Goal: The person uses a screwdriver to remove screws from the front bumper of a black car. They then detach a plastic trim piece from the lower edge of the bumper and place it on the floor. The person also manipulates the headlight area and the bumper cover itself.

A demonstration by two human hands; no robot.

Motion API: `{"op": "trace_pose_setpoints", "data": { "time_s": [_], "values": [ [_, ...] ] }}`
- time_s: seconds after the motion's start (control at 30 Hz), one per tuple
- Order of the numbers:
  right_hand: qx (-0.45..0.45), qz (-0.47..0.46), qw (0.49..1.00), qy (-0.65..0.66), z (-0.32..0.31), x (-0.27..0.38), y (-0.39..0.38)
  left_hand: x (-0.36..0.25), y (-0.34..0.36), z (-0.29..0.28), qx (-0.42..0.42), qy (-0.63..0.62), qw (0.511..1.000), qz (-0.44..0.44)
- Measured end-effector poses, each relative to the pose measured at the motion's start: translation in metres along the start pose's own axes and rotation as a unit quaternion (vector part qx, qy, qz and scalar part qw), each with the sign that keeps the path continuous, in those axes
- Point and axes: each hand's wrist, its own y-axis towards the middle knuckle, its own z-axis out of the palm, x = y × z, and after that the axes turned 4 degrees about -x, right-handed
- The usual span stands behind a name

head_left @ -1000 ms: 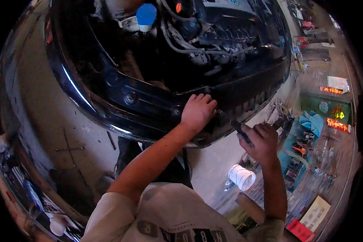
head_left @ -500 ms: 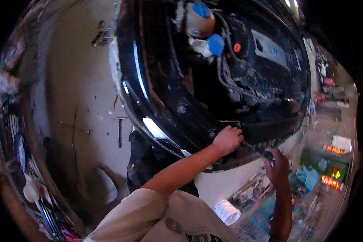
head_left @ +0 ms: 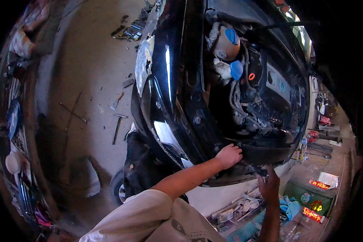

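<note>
Looking down, head view: the open front of a black car (head_left: pixel 181 97) lies ahead of both hands; its black front panel (head_left: pixel 270 155) is right at them.
Left hand (head_left: pixel 229 156): rests on the panel, fingers bent, half closed; whether it grips anything cannot be told.
Right hand (head_left: pixel 269 182): closed around a dark tool (head_left: pixel 262 172), near the panel's outer edge, right of the left hand.
Engine bay: blue cap (head_left: pixel 236 70) and grey engine cover (head_left: pixel 277 86) beyond the hands.
Floor, left: T-shaped tool (head_left: pixel 117 130) and thin rod (head_left: pixel 73 112).
Lower right: blue cloth (head_left: pixel 288 207) beside a green box (head_left: pixel 293 190).
In the way: left forearm (head_left: pixel 193 176) crosses the car's front edge; right fingers hide most of the tool.
</note>
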Motion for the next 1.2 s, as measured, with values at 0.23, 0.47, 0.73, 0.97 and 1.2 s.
{"op": "trace_pose_setpoints", "data": {
  "time_s": [0.23,0.47,0.73,0.97,1.2],
  "values": [
    [0.072,0.136,0.987,-0.050,0.003,0.005,-0.002,-0.003,-0.001,-0.007,0.008,0.009,1.000,0.001],
    [0.094,-0.063,0.989,-0.091,-0.003,-0.002,-0.001,-0.001,-0.002,0.001,-0.008,-0.003,1.000,0.003],
    [0.001,0.054,0.998,-0.022,0.001,0.019,0.000,-0.001,-0.002,0.001,-0.004,0.007,1.000,0.008],
    [0.066,0.081,0.988,-0.113,0.003,0.010,0.005,-0.002,-0.004,-0.005,0.004,0.002,1.000,0.005],
    [0.050,0.090,0.991,-0.088,0.001,0.014,0.003,-0.003,-0.001,-0.006,0.035,-0.003,0.999,-0.015]
  ]
}}
